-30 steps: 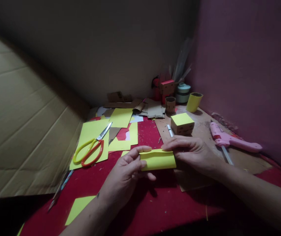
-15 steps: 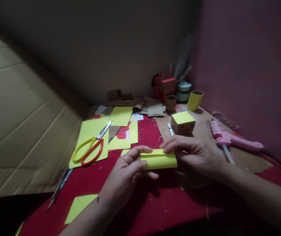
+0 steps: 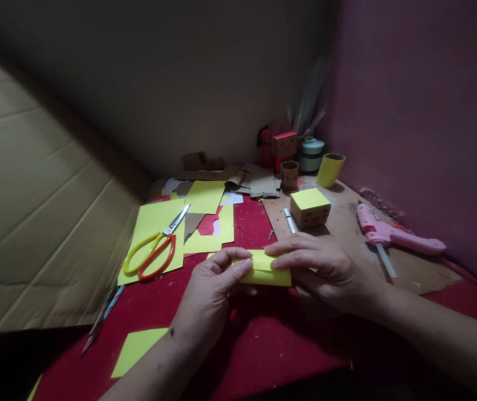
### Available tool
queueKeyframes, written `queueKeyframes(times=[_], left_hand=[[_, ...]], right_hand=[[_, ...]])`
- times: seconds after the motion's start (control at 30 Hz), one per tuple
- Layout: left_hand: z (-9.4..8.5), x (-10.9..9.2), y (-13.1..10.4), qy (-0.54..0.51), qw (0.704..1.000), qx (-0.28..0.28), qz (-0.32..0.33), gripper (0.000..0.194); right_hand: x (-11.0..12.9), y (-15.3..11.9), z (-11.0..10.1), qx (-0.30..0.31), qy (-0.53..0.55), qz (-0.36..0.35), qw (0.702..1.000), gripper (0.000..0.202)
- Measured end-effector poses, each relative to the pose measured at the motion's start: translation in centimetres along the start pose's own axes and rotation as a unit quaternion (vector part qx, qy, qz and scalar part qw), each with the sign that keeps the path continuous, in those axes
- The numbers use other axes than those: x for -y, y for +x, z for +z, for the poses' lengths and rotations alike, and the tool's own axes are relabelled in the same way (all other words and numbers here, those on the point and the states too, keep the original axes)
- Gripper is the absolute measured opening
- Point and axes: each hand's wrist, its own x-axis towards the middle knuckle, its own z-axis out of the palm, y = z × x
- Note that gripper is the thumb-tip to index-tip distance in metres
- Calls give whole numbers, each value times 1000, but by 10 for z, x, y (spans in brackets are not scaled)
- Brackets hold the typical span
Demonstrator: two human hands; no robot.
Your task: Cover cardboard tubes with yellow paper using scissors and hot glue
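Between my two hands is a piece of yellow paper (image 3: 269, 277), folded over on itself with a flap along its upper side. My left hand (image 3: 217, 284) pinches its left end, thumb on top and the other fingers partly hidden behind. The fingers of my right hand (image 3: 322, 267) press on the flap's right part; its thumb is mostly hidden underneath. Just beyond the right hand sits a small cardboard box (image 3: 310, 209) with a yellow top and drawn marks on its front. A white pen (image 3: 290, 221) lies beside the box.
Scissors (image 3: 155, 249) with yellow and red handles rest on yellow sheets (image 3: 144, 220) at left. On the cardboard sheet (image 3: 347, 223) at right lies a pink glue gun (image 3: 397, 234). A yellow tube (image 3: 330, 170), a brown tube (image 3: 290, 175) and a lidded teal pot (image 3: 312, 154) stand behind.
The flap has come down toward me over the paper. My left thumb has moved up onto it, and my right fingers have slid slightly left.
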Motion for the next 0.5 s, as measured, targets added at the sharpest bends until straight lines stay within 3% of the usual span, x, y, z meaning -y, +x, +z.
queueKeyframes(times=[0.13,0.23,0.27,0.33,0.4,0.5], left_hand=[[-2,-2,1,-32,998,-40,31,16],[-3,-4,0,-39,996,-66,54,16],[-3,-5,-1,-36,995,-70,61,16],[-1,-6,-3,-27,994,-69,75,15],[0,-6,-5,-19,994,-62,86,14],[3,-6,-8,-16,995,-51,88,16]], right_hand=[[7,-5,2,-72,-1,83,994,36],[15,-5,1,-139,86,271,949,19],[17,-4,0,-128,130,339,923,11],[20,1,-1,-71,207,429,876,16],[23,8,0,-37,252,469,846,24],[24,15,6,-68,314,489,811,27]])
